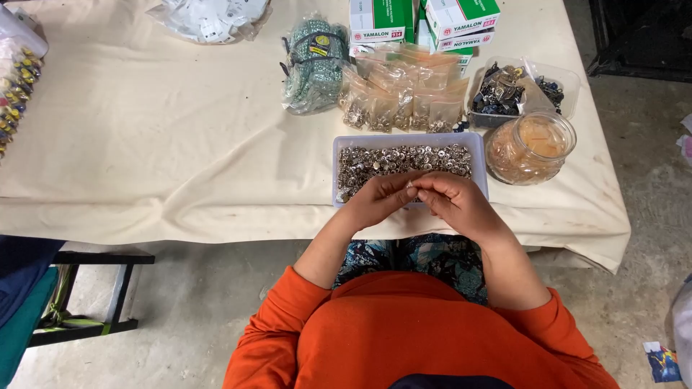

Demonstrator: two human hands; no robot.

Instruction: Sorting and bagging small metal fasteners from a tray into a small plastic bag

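Metal fittings (404,162) fill the tray (481,173); just before it, left hand (378,198) and right hand (454,202) meet, fingertips seemingly pinched together on one tiny piece. Joining looks underway and calls for fine pressing.

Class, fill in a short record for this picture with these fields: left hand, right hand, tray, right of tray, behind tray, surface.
left hand: left hand meets the right over the tray's near edge, fingers pinched together
right hand: right hand likewise; anything held is too small to tell
tray: shallow tray of small silvery metal pieces
right of tray: round clear jar
behind tray: small clear bags of metal parts, green and white boxes
surface: table under cream cloth
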